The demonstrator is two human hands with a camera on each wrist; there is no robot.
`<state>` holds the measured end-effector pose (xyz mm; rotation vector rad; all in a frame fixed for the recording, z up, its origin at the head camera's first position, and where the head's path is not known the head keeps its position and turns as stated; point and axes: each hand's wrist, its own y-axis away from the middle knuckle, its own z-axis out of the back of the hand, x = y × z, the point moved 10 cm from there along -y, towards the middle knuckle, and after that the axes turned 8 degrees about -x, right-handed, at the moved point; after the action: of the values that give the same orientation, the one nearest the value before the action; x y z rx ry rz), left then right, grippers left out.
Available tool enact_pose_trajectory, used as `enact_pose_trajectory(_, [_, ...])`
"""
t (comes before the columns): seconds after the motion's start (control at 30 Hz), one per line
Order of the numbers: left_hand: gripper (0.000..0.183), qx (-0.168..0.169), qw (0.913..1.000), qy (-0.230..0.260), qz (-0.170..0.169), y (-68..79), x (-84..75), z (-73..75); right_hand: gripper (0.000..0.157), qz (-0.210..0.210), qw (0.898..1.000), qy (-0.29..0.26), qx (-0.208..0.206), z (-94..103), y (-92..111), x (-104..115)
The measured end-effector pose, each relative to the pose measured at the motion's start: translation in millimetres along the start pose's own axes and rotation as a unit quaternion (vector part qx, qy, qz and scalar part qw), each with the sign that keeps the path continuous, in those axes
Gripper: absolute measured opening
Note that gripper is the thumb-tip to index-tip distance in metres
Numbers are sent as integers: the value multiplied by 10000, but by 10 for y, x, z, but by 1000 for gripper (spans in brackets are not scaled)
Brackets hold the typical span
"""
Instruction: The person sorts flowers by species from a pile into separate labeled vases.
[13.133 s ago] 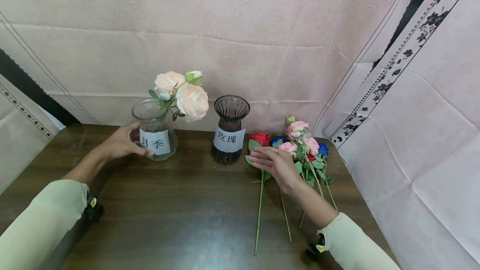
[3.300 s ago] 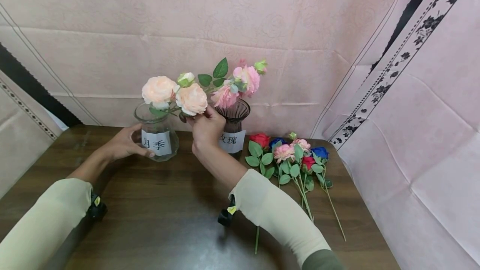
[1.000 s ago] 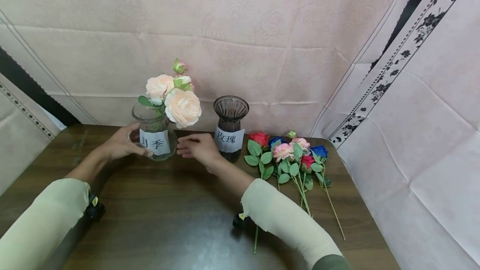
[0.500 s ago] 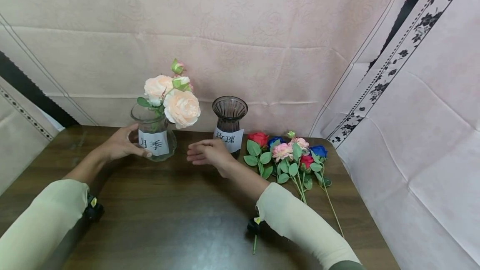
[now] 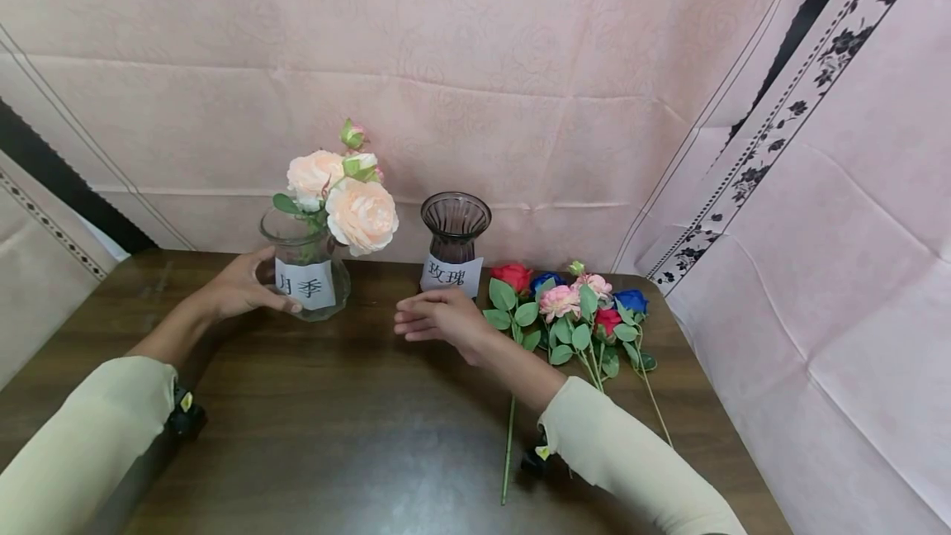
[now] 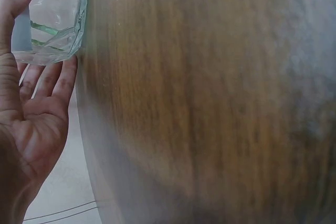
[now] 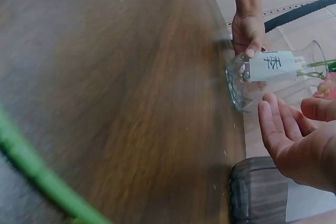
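My left hand (image 5: 241,283) grips the clear glass vase (image 5: 338,291) low on its side, thumb across the white label and fingers behind, as the left wrist view shows. In that vase stand peach flowers (image 5: 361,215) leaning right, with a pink bud (image 5: 352,134) rising behind them. My right hand (image 5: 446,322) is held over the table with its fingers extended, nothing in them. It overlaps the lower part of the dark glass vase (image 5: 456,217), which has a label (image 5: 451,272) and holds no flowers. In the right wrist view, the hand lies between the two vases.
At the right of the wooden table (image 5: 334,436) lie a red rose (image 5: 513,275), pink flowers (image 5: 560,301), another red rose (image 5: 607,320) and blue roses (image 5: 631,300). Their green stems point toward the front. A pale cloth (image 5: 475,48) hangs behind the table.
A pink flower stem went from the pile into the clear vase, in my right hand. That hand then let go and drew back rightward past the dark vase. My left hand stayed on the vase.
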<state>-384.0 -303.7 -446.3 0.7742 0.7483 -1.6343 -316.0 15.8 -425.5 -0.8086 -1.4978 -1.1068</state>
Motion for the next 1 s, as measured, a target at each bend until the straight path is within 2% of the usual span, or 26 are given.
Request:
enact_pose_trajectory(0.27, [104, -9, 10000, 85, 5, 3, 14, -14, 40, -114, 9999, -66, 47, 209, 100, -42])
enact_pose_trajectory(1.0, [105, 13, 10000, 10, 54, -18, 31, -10, 43, -229, 9994, -11, -257, 825, 420, -118])
